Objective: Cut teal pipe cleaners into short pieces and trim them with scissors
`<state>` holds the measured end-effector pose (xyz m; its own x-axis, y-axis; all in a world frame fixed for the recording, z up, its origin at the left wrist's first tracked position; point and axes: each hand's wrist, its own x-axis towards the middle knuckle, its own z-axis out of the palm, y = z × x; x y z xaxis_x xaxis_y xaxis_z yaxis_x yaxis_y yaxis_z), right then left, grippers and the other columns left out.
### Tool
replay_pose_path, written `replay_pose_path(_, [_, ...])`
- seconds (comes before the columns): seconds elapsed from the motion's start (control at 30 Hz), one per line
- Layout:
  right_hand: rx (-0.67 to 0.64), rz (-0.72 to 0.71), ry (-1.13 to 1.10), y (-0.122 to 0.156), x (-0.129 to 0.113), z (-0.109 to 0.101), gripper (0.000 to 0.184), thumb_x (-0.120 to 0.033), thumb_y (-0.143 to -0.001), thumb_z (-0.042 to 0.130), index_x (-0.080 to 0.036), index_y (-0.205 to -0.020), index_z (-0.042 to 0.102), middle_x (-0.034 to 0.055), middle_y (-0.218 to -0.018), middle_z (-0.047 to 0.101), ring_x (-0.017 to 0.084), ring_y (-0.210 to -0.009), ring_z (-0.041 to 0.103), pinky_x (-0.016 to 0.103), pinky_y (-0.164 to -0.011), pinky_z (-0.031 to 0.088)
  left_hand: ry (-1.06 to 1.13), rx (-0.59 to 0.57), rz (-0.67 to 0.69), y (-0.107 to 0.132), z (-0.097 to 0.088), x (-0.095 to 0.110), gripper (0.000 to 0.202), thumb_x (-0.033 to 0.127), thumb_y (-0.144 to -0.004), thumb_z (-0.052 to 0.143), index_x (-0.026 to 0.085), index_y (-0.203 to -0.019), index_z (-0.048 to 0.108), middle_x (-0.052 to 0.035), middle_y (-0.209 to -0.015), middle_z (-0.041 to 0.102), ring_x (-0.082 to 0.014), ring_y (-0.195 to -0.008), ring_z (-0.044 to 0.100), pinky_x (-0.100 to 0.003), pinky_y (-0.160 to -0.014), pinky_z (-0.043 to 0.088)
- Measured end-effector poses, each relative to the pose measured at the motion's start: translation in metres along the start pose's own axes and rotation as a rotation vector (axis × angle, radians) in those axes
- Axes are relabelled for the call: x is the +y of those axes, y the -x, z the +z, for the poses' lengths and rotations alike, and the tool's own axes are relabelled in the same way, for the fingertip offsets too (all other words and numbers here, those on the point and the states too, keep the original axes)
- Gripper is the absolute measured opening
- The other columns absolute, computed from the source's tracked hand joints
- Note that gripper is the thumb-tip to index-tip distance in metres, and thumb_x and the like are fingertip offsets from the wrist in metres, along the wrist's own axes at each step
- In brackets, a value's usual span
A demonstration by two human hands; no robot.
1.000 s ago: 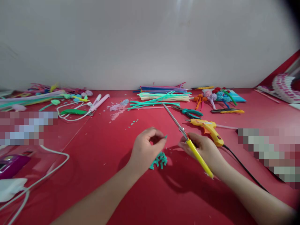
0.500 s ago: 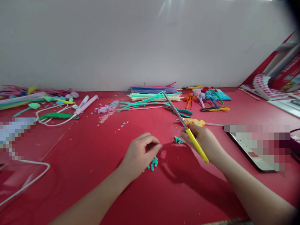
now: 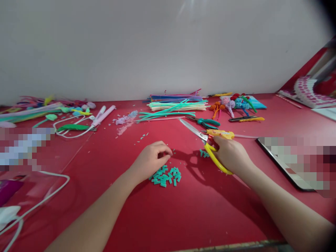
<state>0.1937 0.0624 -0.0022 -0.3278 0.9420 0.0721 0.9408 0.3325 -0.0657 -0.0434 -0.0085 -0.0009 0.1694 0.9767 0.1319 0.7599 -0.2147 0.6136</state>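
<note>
My right hand [image 3: 227, 150] grips a pair of scissors [image 3: 193, 129] by the yellow handles, with the blades pointing up and to the left. Partly hidden behind the scissors and my right hand is a small group of cut green pieces [image 3: 203, 153]. My left hand [image 3: 152, 159] hovers just above a larger pile of short green pipe-cleaner pieces [image 3: 162, 176]. Its fingers are loosely curled, the thumb a little apart from them, and nothing shows between them. Tiny green crumbs lie beside its fingertips.
Bundles of pipe cleaners [image 3: 178, 105] lie along the wall. Pliers [image 3: 208, 123], a yellow glue gun [image 3: 220, 134] and fuzzy figures [image 3: 228, 103] are at the right back. A dark-edged device [image 3: 291, 175] lies right. White cables [image 3: 61, 175] and a pink tool [image 3: 103, 117] are at left.
My left hand has shifted a little left, uncovering more of the green pile. The scissors have swung lower, and their handles sit nearer the table. The view has turned slightly left.
</note>
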Motion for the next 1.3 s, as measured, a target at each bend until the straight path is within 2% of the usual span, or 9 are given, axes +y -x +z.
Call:
replay_pose_path(0.07, [0.018,0.032,-0.045,0.001,0.002,-0.002,0.024,-0.040,-0.072,0.040,-0.019,-0.071,0.051,0.0038,-0.060,0.055,0.013,-0.049,0.044,0.022,-0.043,0.019,0.002,-0.077,0.036,0.000,-0.003,-0.001,0.016,0.016,-0.074,0.044,0.020,-0.076,0.059,-0.0012,-0.080,0.055,-0.0125,-0.072,0.052,-0.024,-0.065,0.038])
replay_pose_path(0.2, [0.045,0.041,-0.096,0.002,0.003,-0.001,0.024,-0.042,-0.069,0.041,-0.020,-0.067,0.049,0.0023,-0.057,0.052,0.012,-0.048,0.039,0.021,-0.043,0.018,-0.060,-0.068,0.040,0.000,-0.008,-0.004,0.017,0.017,-0.076,0.042,0.020,-0.079,0.058,-0.0013,-0.082,0.054,-0.0134,-0.076,0.051,-0.026,-0.069,0.038])
replay_pose_path(0.33, [0.030,0.014,-0.106,0.003,-0.001,0.001,0.021,-0.040,-0.068,0.042,-0.019,-0.065,0.048,0.0020,-0.058,0.052,0.011,-0.048,0.037,0.021,-0.044,0.018,-0.151,0.023,-0.009,-0.003,-0.007,-0.011,0.015,0.030,-0.076,0.046,0.021,-0.083,0.054,-0.0014,-0.084,0.052,-0.0151,-0.075,0.050,-0.029,-0.070,0.039])
replay_pose_path(0.5, [0.008,-0.002,-0.128,0.004,-0.002,0.001,0.022,-0.040,-0.068,0.042,-0.020,-0.062,0.045,0.0009,-0.056,0.051,0.011,-0.048,0.038,0.022,-0.044,0.017,-0.272,0.171,0.043,-0.009,0.005,-0.008,0.043,0.043,-0.070,0.051,0.020,-0.107,0.044,-0.0078,-0.107,0.044,-0.0232,-0.103,0.039,-0.039,-0.088,0.032])
replay_pose_path(0.63, [0.012,-0.019,-0.154,0.003,0.000,0.000,0.021,-0.039,-0.068,0.042,-0.020,-0.069,0.051,0.0024,-0.062,0.056,0.013,-0.052,0.044,0.023,-0.046,0.019,-0.327,0.068,0.104,-0.019,0.016,0.003,0.061,0.055,-0.069,0.045,0.019,-0.117,0.036,-0.0118,-0.116,0.040,-0.0265,-0.110,0.034,-0.043,-0.092,0.028])
replay_pose_path(0.77, [0.015,-0.035,-0.177,0.004,0.001,0.000,0.022,-0.038,-0.070,0.041,-0.020,-0.073,0.053,0.0029,-0.062,0.057,0.014,-0.054,0.046,0.023,-0.046,0.021,-0.393,-0.056,0.230,-0.034,0.032,0.009,0.089,0.070,-0.058,0.042,0.019,-0.128,0.022,-0.0149,-0.133,0.023,-0.0317,-0.123,0.016,-0.048,-0.098,0.017])
replay_pose_path(0.93, [0.040,-0.082,-0.161,0.007,-0.001,-0.003,0.020,-0.038,-0.068,0.043,-0.019,-0.067,0.051,0.0027,-0.060,0.056,0.014,-0.055,0.046,0.023,-0.047,0.021,-0.524,-0.153,0.376,-0.054,0.037,-0.010,0.093,0.072,-0.057,0.039,0.015,-0.129,0.023,-0.0165,-0.136,0.021,-0.0325,-0.125,0.008,-0.049,-0.100,0.004])
replay_pose_path(1.17, [0.037,-0.094,-0.183,0.007,-0.001,-0.006,0.021,-0.039,-0.069,0.043,-0.020,-0.069,0.052,0.0035,-0.065,0.057,0.014,-0.058,0.046,0.023,-0.047,0.022,-0.672,0.248,0.163,-0.061,-0.007,-0.071,0.058,0.041,-0.079,0.039,0.012,-0.127,0.025,-0.0186,-0.131,0.026,-0.0298,-0.125,0.015,-0.049,-0.099,0.008])
replay_pose_path(1.3, [0.045,-0.096,-0.173,0.006,0.000,-0.004,0.023,-0.041,-0.070,0.042,-0.019,-0.068,0.051,0.0033,-0.064,0.056,0.014,-0.055,0.045,0.023,-0.047,0.021,-0.581,0.363,0.065,-0.055,-0.015,-0.071,0.053,0.033,-0.079,0.040,0.015,-0.127,0.024,-0.0162,-0.128,0.029,-0.0270,-0.122,0.021,-0.045,-0.098,0.017])
